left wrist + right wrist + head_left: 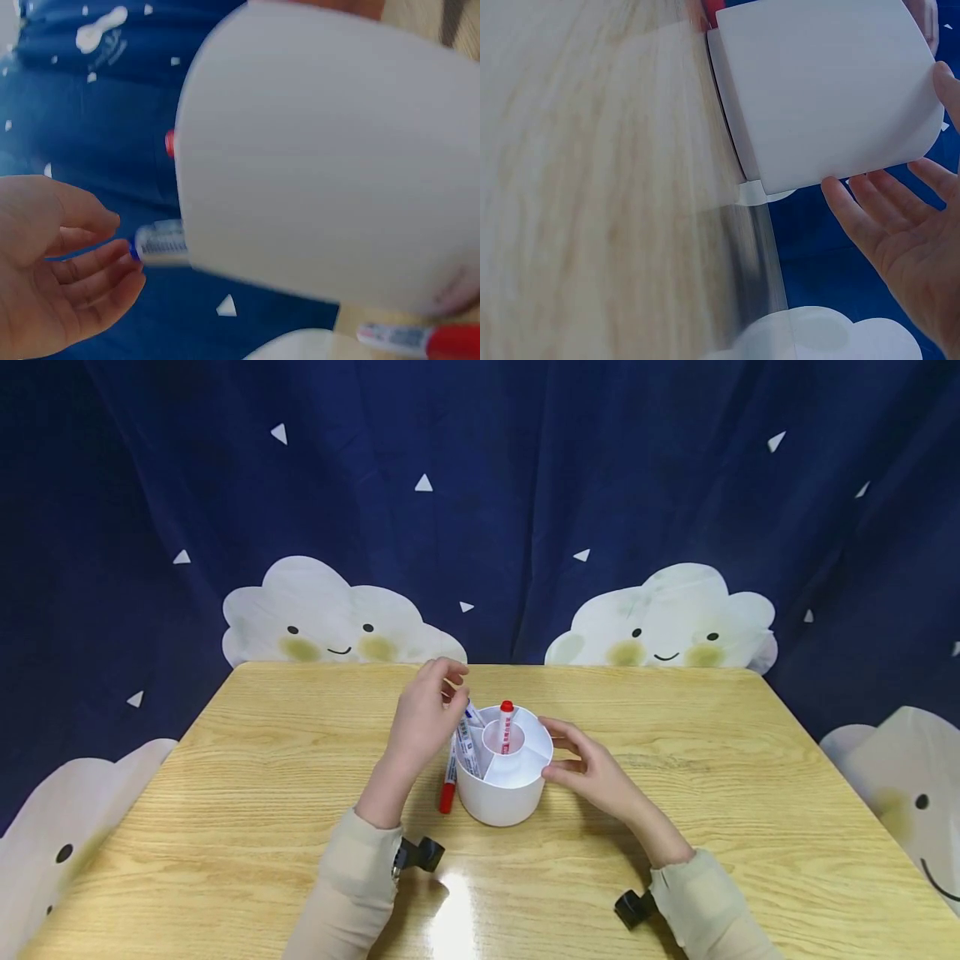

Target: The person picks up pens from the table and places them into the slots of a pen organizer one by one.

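Observation:
A white round pen holder (498, 802) with several compartments stands on the table. My right hand (592, 772) holds its right side, thumb at the front and fingers farther back; the right wrist view shows the fingertips against its wall (832, 97). Over its left rim is my left hand (427, 714), fingers loosely bent, nothing seen gripped. The fingertips are close to the blue end of a white marker (161, 244); whether they touch it is unclear. Another white marker (468, 750) leans in a left compartment. A red-capped marker (506, 727) stands in the centre cup.
A red-capped marker (447, 793) lies on the wooden table (300, 735), just left of the pen holder. Behind the table hangs a dark blue curtain (480, 527) with clouds and white triangles. A black wrist mount (423, 854) juts from the left sleeve.

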Demonstrator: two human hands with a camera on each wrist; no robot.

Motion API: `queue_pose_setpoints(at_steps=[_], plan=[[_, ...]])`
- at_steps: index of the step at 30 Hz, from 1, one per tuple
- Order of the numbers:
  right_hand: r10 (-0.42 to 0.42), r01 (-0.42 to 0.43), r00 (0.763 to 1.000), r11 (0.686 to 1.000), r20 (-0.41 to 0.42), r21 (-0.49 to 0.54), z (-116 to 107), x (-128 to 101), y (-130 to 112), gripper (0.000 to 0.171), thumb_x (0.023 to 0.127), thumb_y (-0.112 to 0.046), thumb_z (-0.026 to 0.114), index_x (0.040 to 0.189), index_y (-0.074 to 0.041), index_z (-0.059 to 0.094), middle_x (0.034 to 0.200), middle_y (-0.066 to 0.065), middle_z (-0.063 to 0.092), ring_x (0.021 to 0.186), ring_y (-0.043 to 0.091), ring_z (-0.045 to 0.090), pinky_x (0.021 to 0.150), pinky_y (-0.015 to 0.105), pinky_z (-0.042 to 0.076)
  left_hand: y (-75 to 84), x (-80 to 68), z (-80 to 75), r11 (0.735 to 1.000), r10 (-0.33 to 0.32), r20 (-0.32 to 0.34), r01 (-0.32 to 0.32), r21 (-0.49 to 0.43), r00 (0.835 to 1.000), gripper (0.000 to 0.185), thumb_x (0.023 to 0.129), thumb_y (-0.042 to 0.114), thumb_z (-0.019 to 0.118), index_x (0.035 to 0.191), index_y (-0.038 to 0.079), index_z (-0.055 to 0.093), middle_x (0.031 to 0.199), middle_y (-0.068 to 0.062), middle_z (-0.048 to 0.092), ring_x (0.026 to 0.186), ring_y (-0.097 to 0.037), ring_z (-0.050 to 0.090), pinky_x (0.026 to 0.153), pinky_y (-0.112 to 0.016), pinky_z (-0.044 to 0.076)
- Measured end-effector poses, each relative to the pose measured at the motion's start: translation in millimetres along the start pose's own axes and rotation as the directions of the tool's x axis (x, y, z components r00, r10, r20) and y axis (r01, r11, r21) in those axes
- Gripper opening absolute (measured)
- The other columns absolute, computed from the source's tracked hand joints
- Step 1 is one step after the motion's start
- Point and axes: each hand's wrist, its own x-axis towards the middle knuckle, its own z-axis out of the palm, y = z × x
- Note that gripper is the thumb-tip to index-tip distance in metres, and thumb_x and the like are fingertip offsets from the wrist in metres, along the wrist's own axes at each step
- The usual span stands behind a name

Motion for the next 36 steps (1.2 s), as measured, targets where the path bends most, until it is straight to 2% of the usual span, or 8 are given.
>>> queue_pose_setpoints(at_steps=[3, 8, 12, 14, 20, 27, 33, 36], plan=[[-0.014, 0.014, 1.0, 1.0, 0.001, 0.011, -0.5, 0.0, 3.5, 0.061, 0.082, -0.003, 0.063, 0.136, 0.002, 0.034, 0.132, 0.02, 0.042, 0.115, 0.038, 0.045, 0.087, 0.039, 0.048, -12.9, 0.7, 1.3, 0.998, -0.057, -0.018, 0.056, -0.031, 0.998, 0.019, 0.083, 0.005, 0.056, 0.102, 0.006, 0.059, 0.092, -0.008, 0.061, 0.077, -0.019, 0.059, 0.072, -0.03, 0.05], [-0.025, 0.025, 1.0, 1.0, -0.003, 0.019, -1.8, 1.1, 19.9, 0.062, 0.082, -0.003, 0.063, 0.138, -0.006, 0.035, 0.134, 0.015, 0.043, 0.116, 0.033, 0.046, 0.086, 0.032, 0.049, -30.6, 2.2, 6.9, 0.977, -0.175, 0.042, 0.179, -0.118, 0.984, 0.025, 0.082, 0.005, 0.058, 0.107, 0.004, 0.058, 0.09, -0.01, 0.061, 0.078, -0.021, 0.06, 0.071, -0.033, 0.05], [-0.027, 0.027, 1.0, 1.0, -0.003, 0.017, -2.4, 1.9, 28.5, 0.063, 0.082, -0.005, 0.064, 0.138, -0.01, 0.035, 0.135, 0.011, 0.043, 0.117, 0.029, 0.046, 0.086, 0.029, 0.049, -45.0, 2.1, 14.8, 0.966, -0.226, 0.084, 0.234, -0.109, 0.971, 0.026, 0.082, 0.007, 0.059, 0.108, 0.004, 0.058, 0.089, -0.009, 0.062, 0.078, -0.021, 0.059, 0.066, -0.029, 0.048], [-0.026, 0.026, 1.0, 1.0, -0.002, 0.017, -2.2, 1.7, 25.7, 0.063, 0.082, -0.004, 0.063, 0.138, -0.008, 0.035, 0.134, 0.013, 0.042, 0.116, 0.03, 0.046, 0.086, 0.031, 0.049, -52.6, 2.2, 19.5, 0.965, -0.237, 0.109, 0.247, -0.087, 0.965, 0.027, 0.081, 0.008, 0.058, 0.108, 0.005, 0.058, 0.09, -0.009, 0.062, 0.078, -0.02, 0.059, 0.063, -0.027, 0.047], [-0.012, 0.012, 1.0, 1.0, -0.001, 0.008, -0.3, -0.5, 2.0, 0.061, 0.082, -0.004, 0.063, 0.136, 0.002, 0.034, 0.133, 0.02, 0.042, 0.115, 0.037, 0.045, 0.086, 0.037, 0.049, -69.4, 5.0, 34.8, 0.967, -0.251, 0.197, 0.253, 0.016, 0.948, 0.029, 0.078, 0.006, 0.059, 0.107, 0.003, 0.059, 0.091, -0.011, 0.063, 0.078, -0.02, 0.059, 0.067, -0.029, 0.047], [0.001, -0.001, 1.0, 1.0, -0.008, 0.001, 0.0, -0.4, -1.2, 0.062, 0.082, -0.004, 0.063, 0.136, 0.002, 0.034, 0.133, 0.02, 0.042, 0.116, 0.035, 0.045, 0.087, 0.039, 0.048, -75.7, 6.9, 47.7, 0.964, -0.26, 0.251, 0.236, 0.124, 0.932, 0.026, 0.077, 0.005, 0.057, 0.102, 0.002, 0.059, 0.083, -0.009, 0.06, 0.073, -0.021, 0.053, 0.062, -0.029, 0.042], [0.002, -0.002, 1.0, 1.0, -0.008, 0.009, 0.0, -0.8, -1.3, 0.062, 0.082, -0.003, 0.063, 0.136, 0.002, 0.034, 0.133, 0.02, 0.042, 0.116, 0.034, 0.045, 0.087, 0.039, 0.048, -80.1, 1.3, 57.1, 0.965, -0.218, 0.278, 0.165, 0.203, 0.935, 0.009, 0.075, 0.003, 0.055, 0.084, 0.002, 0.056, 0.076, -0.01, 0.058, 0.068, -0.023, 0.052, 0.064, -0.034, 0.045], [0.0, 0.0, 1.0, 1.0, -0.006, 0.011, 0.0, -0.8, -1.5, 0.062, 0.082, -0.003, 0.063, 0.136, 0.002, 0.034, 0.133, 0.02, 0.042, 0.116, 0.035, 0.045, 0.087, 0.04, 0.048, -81.2, -1.4, 59.6, 0.963, -0.218, 0.286, 0.159, 0.218, 0.933, 0.006, 0.075, 0.003, 0.055, 0.081, 0.002, 0.055, 0.076, -0.01, 0.058, 0.07, -0.024, 0.054, 0.067, -0.037, 0.047]])
